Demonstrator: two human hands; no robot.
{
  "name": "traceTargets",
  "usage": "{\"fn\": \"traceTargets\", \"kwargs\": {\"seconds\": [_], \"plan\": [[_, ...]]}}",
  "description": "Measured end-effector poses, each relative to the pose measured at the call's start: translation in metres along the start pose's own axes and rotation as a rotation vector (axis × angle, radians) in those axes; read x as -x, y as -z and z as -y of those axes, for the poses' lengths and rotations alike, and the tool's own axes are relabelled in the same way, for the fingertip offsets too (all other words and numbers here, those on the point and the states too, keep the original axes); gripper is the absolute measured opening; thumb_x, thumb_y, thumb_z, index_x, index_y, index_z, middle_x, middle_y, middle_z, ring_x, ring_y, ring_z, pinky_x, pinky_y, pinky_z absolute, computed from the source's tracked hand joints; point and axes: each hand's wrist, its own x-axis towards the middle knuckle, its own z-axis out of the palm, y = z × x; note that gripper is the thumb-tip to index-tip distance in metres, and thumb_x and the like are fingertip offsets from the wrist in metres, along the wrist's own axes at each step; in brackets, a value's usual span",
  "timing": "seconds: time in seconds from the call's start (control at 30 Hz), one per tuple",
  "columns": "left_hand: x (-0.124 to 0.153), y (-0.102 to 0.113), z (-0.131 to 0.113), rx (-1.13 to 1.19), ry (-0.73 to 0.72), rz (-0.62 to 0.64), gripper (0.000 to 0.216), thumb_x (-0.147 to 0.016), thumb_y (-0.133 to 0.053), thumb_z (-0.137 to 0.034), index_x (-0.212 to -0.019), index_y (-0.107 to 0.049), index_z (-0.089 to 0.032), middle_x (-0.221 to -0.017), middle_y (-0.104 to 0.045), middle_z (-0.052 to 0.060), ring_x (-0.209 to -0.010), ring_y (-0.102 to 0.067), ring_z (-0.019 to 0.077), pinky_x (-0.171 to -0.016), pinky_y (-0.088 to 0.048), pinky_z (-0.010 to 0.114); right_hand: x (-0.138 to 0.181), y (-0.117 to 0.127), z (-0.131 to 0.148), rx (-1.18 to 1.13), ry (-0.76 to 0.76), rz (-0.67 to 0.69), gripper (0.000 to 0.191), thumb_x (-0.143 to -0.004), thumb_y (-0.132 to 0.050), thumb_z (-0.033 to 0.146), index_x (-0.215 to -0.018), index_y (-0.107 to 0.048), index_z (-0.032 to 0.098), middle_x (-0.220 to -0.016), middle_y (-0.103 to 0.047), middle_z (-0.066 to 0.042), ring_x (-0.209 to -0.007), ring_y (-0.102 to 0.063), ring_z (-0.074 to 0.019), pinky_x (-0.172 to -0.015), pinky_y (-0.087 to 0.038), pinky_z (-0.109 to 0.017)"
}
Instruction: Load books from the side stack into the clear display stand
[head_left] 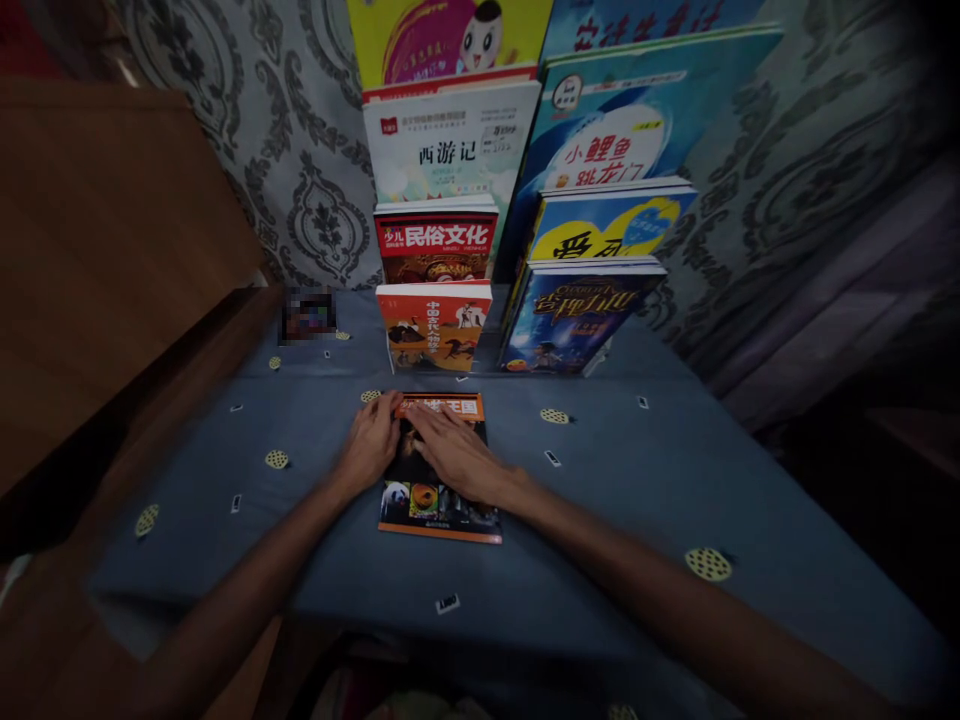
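Observation:
A book with a black cover and orange bands point(439, 522) lies flat on the cloth-covered table, its small animal pictures showing near the lower edge. Across the upper part of its cover rests my right hand point(457, 455), palm down with fingers stretched out, hiding part of the title and picture. My left hand point(371, 438) lies at the book's upper left edge, its fingers extended and touching the corner. Neither hand grips the book. Just beyond it stands an orange-covered book point(431, 330), in front of a red-banded book point(439, 235).
Books stand in two stepped columns at the back, including a pale green one point(454, 140) and a dark blue one point(574, 315). A blurred, pixelated item point(307, 315) sits at the back left. Brown wooden furniture point(97, 270) borders the blue-grey tablecloth point(600, 500) on the left.

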Motion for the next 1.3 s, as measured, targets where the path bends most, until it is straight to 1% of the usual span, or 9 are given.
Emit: {"fn": "traceTargets", "kwargs": {"seconds": [0.13, 0.3, 0.37, 0.47, 0.57, 0.7, 0.83, 1.07, 1.3], "plan": [[0.000, 0.002, -0.002, -0.017, 0.000, 0.014, 0.044, -0.095, -0.042, -0.014, -0.139, -0.044, -0.017, -0.135, -0.064, 0.014, -0.126, -0.057, 0.0276, -0.104, -0.048, 0.048, 0.015, 0.006, -0.022, -0.007, -0.066, -0.053, 0.050, -0.103, -0.033, 0.027, -0.151, -0.042, 0.013, -0.153, -0.049, -0.018, -0.148, -0.037, -0.0241, -0.124, -0.026, -0.053], [0.000, 0.003, -0.002, -0.002, -0.010, 0.015, 0.043, -0.095, -0.041, -0.013, -0.138, -0.046, -0.017, -0.135, -0.063, 0.014, -0.127, -0.057, 0.0267, -0.105, -0.047, 0.047, 0.036, 0.015, -0.060, -0.017, -0.168, -0.196, 0.047, -0.103, -0.033, 0.028, -0.145, -0.050, 0.014, -0.147, -0.056, -0.019, -0.140, -0.050, -0.0293, -0.120, -0.029, -0.061], [0.000, 0.002, -0.001, 0.010, -0.011, 0.012, 0.042, -0.095, -0.041, -0.014, -0.137, -0.047, -0.017, -0.134, -0.063, 0.015, -0.127, -0.057, 0.0269, -0.106, -0.048, 0.047, 0.040, 0.017, -0.073, -0.066, -0.196, -0.258, 0.045, -0.103, -0.034, 0.027, -0.142, -0.053, 0.019, -0.143, -0.061, -0.015, -0.134, -0.056, -0.0282, -0.118, -0.033, -0.059], [0.000, 0.003, -0.001, 0.017, -0.008, 0.024, 0.042, -0.095, -0.042, -0.015, -0.137, -0.047, -0.018, -0.135, -0.063, 0.015, -0.128, -0.057, 0.0271, -0.107, -0.047, 0.049, 0.040, 0.020, -0.084, -0.171, -0.208, -0.312, 0.042, -0.103, -0.036, 0.029, -0.140, -0.055, 0.023, -0.133, -0.069, -0.009, -0.125, -0.063, -0.0262, -0.112, -0.044, -0.053], [-0.001, 0.004, -0.003, -0.005, -0.025, 0.034, 0.040, -0.096, -0.045, -0.020, -0.136, -0.048, -0.018, -0.137, -0.062, 0.015, -0.131, -0.056, 0.0276, -0.109, -0.045, 0.049, 0.039, 0.024, -0.086, -0.250, -0.214, -0.318, 0.041, -0.104, -0.036, 0.034, -0.138, -0.056, 0.023, -0.130, -0.071, -0.008, -0.124, -0.064, -0.0256, -0.107, -0.049, -0.048], [-0.007, 0.003, -0.009, -0.033, -0.079, 0.065, 0.039, -0.098, -0.046, -0.024, -0.137, -0.048, -0.017, -0.137, -0.063, 0.015, -0.134, -0.055, 0.0274, -0.113, -0.042, 0.050, 0.039, 0.028, -0.086, -0.288, -0.221, -0.308, 0.042, -0.105, -0.035, 0.039, -0.136, -0.058, 0.023, -0.131, -0.070, -0.008, -0.125, -0.063, -0.0261, -0.108, -0.048, -0.048], [-0.016, -0.004, -0.019, -0.043, -0.128, 0.120, 0.040, -0.099, -0.044, -0.024, -0.138, -0.048, -0.015, -0.139, -0.062, 0.017, -0.132, -0.057, 0.0271, -0.114, -0.041, 0.051, 0.039, 0.028, -0.086, -0.306, -0.230, -0.313, 0.043, -0.105, -0.034, 0.039, -0.135, -0.058, 0.020, -0.133, -0.069, -0.010, -0.126, -0.062, -0.0266, -0.108, -0.048, -0.049], [-0.035, -0.018, -0.037, 0.006, -0.250, 0.269, 0.042, -0.102, -0.039, -0.024, -0.143, -0.044, -0.016, -0.145, -0.058, 0.015, -0.136, -0.054, 0.0243, -0.118, -0.036, 0.049, 0.039, 0.027, -0.086, -0.318, -0.225, -0.329, 0.043, -0.105, -0.032, 0.040, -0.135, -0.058, 0.024, -0.135, -0.068, -0.008, -0.128, -0.061, -0.0247, -0.110, -0.047, -0.048], [-0.043, -0.018, -0.049, 0.041, -0.345, 0.374, 0.044, -0.103, -0.036, -0.024, -0.146, -0.041, -0.020, -0.149, -0.055, 0.012, -0.140, -0.049, 0.0214, -0.123, -0.028, 0.051, 0.039, 0.023, -0.090, -0.340, -0.227, -0.344, 0.043, -0.105, -0.033, 0.038, -0.137, -0.057, 0.022, -0.135, -0.068, -0.009, -0.127, -0.061, -0.0243, -0.110, -0.046, -0.047]]}}
